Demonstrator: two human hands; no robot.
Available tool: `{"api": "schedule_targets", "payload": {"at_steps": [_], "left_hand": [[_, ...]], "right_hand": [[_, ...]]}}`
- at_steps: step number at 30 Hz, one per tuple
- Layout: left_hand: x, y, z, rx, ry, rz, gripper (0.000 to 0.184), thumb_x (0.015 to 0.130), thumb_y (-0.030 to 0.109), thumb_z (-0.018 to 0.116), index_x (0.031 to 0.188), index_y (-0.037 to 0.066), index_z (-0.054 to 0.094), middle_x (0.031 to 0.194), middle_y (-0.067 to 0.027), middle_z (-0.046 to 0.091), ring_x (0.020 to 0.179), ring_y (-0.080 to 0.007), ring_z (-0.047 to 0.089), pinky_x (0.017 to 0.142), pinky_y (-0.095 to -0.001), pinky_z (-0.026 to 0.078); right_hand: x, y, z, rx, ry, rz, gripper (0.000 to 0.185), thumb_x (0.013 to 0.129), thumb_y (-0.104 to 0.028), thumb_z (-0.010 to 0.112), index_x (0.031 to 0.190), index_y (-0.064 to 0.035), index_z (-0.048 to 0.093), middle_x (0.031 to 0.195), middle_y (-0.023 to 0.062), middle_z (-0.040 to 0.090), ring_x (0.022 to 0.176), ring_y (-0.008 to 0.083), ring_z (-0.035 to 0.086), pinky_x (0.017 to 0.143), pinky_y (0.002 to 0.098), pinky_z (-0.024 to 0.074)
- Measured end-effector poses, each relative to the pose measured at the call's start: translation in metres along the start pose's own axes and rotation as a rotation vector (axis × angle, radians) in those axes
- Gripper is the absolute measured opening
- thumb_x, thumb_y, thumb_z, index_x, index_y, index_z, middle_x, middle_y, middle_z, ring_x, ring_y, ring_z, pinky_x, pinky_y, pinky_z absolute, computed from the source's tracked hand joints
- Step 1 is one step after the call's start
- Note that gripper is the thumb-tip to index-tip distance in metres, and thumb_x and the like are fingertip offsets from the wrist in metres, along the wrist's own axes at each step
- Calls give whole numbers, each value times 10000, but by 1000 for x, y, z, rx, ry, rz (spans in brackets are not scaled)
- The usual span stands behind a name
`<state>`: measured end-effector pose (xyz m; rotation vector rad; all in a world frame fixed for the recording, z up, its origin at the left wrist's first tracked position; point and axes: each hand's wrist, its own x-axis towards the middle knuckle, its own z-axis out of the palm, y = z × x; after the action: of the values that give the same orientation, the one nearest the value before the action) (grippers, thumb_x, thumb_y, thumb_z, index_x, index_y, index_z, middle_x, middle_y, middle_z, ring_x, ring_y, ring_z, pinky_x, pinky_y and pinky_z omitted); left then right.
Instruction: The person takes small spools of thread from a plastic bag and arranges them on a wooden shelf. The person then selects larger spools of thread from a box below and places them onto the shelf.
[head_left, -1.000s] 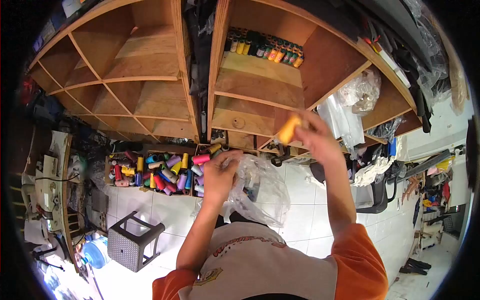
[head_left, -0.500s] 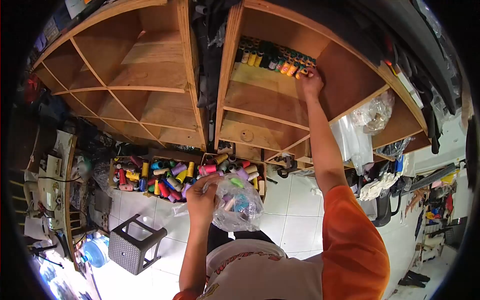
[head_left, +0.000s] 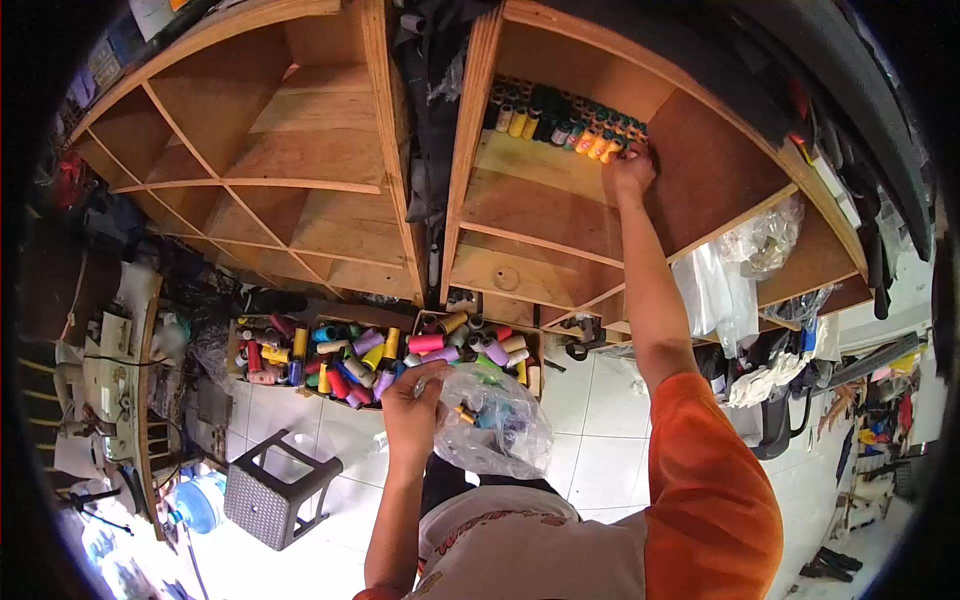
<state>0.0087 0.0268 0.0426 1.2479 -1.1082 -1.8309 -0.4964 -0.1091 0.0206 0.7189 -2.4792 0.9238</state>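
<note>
Across the upper part of the view stand two wooden shelf units, the left unit (head_left: pixel 325 135) divided into bare-boarded compartments and the right unit (head_left: pixel 540 165) with small spools set toward the back of its large upper compartment. Below them spreads the white tiled floor (head_left: pixel 615 455). At the bottom is the person's shirt, with a pale body (head_left: pixel 540 530) and an orange sleeve (head_left: pixel 712 490) on the right arm, which reaches up into the right unit. Crumpled clear plastic (head_left: pixel 712 290) hangs at that unit's lower right. Down on the left stands a dark stool (head_left: pixel 262 508) with a woven-look seat. Under the shelves, open boxes hold a jumble of thread cones (head_left: pixel 426 343), magenta, purple, yellow, red and blue among them. Just beside these boxes, a clear plastic bag (head_left: pixel 500 440) holds blue-green and other small things that blur through the film. The left hand (head_left: pixel 412 405) has its fingers curled on the bag's left edge, gripping it. The right hand (head_left: pixel 630 170) is at the right end of the front row of small spools (head_left: pixel 517 123), its fingers touching the orange-yellow end spool (head_left: pixel 614 148); whether they pinch it or merely rest there, I cannot tell.
</note>
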Motion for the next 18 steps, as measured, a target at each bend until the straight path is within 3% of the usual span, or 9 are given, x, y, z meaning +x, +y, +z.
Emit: {"api": "schedule_targets", "payload": {"at_steps": [3,6,9,12,18], "left_hand": [[0,5,5,-52,28,7,170,863,-2,511,991,-57,608,875,-91,663,386,-32,382,349,-197,267],[2,3,3,-47,17,2,210,862,-2,501,1036,-41,612,871,-69,664,403,-28,394,370,-198,279],[5,0,4,-38,-18,6,212,861,-1,502,1036,-38,615,859,-63,660,405,-32,398,371,-202,279],[7,1,8,0,-21,0,212,856,-6,502,1030,-36,618,847,-56,656,412,-34,408,373,-204,285],[9,-1,18,7,-71,25,219,848,-17,502,1034,-33,617,815,-55,657,422,-34,419,376,-207,292]], "right_hand": [[-20,-7,-27,508,-3,113,330,694,-175,719,950,-10,590,810,92,671,767,197,657,666,302,512],[-35,0,-49,923,-216,424,196,756,-107,639,920,-14,587,748,78,615,777,192,646,633,290,494],[-44,22,-68,1491,-582,508,114,795,-37,551,904,-25,584,736,65,573,800,180,636,636,266,493],[-58,21,-95,1298,-586,518,102,796,1,566,896,1,581,785,67,597,817,173,628,685,260,499],[-63,-7,-137,1271,-529,368,218,758,-16,695,952,18,601,847,64,623,820,144,619,711,230,485]]}}
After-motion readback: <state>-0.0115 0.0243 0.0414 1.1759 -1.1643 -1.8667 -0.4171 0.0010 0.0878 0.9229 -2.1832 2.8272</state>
